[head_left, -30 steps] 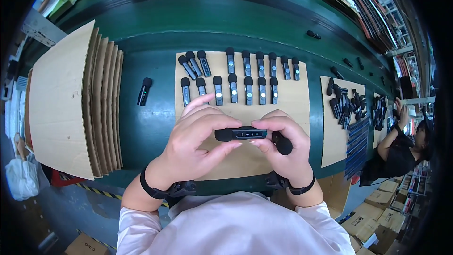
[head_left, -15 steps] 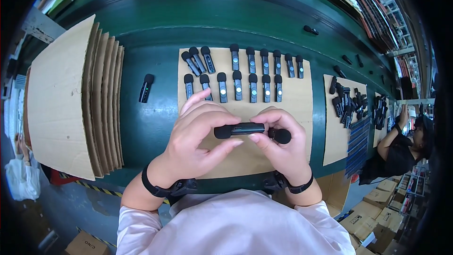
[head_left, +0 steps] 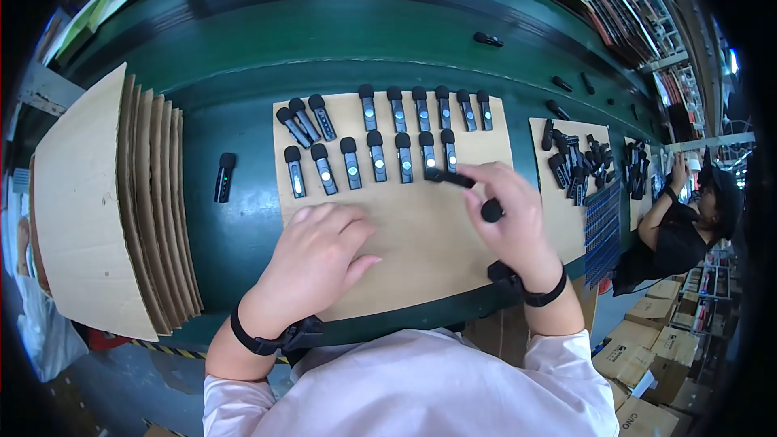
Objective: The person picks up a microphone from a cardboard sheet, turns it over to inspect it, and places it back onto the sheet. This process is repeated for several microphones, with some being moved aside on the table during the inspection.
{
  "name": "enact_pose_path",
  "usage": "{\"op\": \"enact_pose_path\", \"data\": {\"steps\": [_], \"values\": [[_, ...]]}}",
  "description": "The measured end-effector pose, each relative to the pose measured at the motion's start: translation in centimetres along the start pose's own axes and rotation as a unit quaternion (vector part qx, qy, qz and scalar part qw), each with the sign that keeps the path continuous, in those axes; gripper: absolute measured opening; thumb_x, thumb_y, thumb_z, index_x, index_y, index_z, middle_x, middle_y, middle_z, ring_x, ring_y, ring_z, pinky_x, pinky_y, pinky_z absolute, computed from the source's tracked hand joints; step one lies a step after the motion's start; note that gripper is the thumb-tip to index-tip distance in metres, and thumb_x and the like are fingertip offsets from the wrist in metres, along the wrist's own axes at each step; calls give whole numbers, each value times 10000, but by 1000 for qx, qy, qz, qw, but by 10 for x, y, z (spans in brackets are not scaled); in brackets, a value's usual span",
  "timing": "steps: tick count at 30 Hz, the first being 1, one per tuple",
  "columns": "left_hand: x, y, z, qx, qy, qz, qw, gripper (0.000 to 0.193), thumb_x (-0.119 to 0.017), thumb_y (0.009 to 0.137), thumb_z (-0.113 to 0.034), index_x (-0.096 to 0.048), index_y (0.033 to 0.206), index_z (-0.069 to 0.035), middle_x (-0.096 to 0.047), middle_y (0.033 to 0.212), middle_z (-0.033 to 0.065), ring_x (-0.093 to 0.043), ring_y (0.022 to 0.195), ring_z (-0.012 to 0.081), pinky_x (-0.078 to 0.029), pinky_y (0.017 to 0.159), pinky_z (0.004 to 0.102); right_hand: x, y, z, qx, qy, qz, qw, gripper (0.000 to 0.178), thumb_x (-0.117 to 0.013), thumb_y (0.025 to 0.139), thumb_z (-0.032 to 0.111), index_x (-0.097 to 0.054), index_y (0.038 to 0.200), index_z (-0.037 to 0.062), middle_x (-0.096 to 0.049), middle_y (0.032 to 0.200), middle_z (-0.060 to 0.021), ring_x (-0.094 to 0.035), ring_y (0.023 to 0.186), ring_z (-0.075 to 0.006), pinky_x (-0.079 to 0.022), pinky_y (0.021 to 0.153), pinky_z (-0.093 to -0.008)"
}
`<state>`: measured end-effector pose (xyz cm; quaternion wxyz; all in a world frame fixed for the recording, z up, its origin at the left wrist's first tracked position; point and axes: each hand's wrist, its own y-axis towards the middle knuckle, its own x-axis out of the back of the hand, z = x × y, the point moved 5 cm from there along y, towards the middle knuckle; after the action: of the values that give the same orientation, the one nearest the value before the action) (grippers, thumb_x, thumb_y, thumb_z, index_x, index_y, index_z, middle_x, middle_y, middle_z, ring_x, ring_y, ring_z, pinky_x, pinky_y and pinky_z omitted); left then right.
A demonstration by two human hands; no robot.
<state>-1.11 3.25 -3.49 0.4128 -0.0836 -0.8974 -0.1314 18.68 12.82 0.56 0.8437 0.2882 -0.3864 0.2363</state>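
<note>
1 lone mic sits on the green bench, then my left hand, loose and empty over the cardboard sheet. My right hand pinches a black mic near the 2 rows of mics, 2nd foam head poking out by my palm.

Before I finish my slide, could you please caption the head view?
Right hand holding two black microphones over a cardboard sheet set with similar ones; left hand empty.

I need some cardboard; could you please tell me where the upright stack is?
In the head view, the cardboard stack is at the left, with a lone microphone just to its right.
</note>
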Motion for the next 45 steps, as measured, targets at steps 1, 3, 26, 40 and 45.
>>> {"op": "enact_pose_path", "data": {"steps": [1, 3, 26, 40, 45], "values": [[-5, -1, 0, -2, 9, 27, 1000, 278, -761, 778, -190, -667, 1000, -54, -622, 1136, 111, -571, 1074, 290, -432, 944, 396, 6, -1, -10, -16, -52, -8, 998, 272, -691, 780, -53, -665, 1041, 20, -664, 919, -119, -605, 707, -236, -485, 625, -324], [-9, -2, 2, 1, 14, 35, 999, 279, -760, 778, -190, -671, 1006, -57, -615, 1151, 112, -565, 1090, 287, -432, 949, 397, 10, -6, -30, -9, -83, -15, 996, 263, -696, 777, -44, -660, 1029, 21, -664, 919, -121, -619, 735, -255, -496, 637, -335], [-11, -3, 8, 28, 16, 58, 998, 322, -767, 766, -175, -697, 1062, -67, -596, 1192, 103, -563, 1122, 294, -457, 952, 411, -9, -10, -49, -55, -103, 28, 993, 225, -662, 774, -61, -588, 969, 20, -605, 857, -115, -648, 774, -306, -519, 674, -359], [10, -1, 11, 18, -184, -75, 980, 251, -765, 814, -226, -650, 965, -63, -657, 872, 78, -635, 857, 293, -481, 841, 399, -53, -1, 50, 17, 161, 106, 981, 445, -768, 773, -19, -604, 1185, 16, -659, 974, -101, -661, 799, -187, -537, 708, -263], [17, 0, 11, -14, -199, -142, 970, 229, -776, 798, -171, -650, 955, -62, -647, 842, 64, -639, 831, 267, -481, 868, 409, -55, -1, 46, -58, 241, 82, 965, 418, -780, 762, -17, -618, 1147, 3, -658, 955, -105, -653, 806, -195, -525, 706, -274]]}}
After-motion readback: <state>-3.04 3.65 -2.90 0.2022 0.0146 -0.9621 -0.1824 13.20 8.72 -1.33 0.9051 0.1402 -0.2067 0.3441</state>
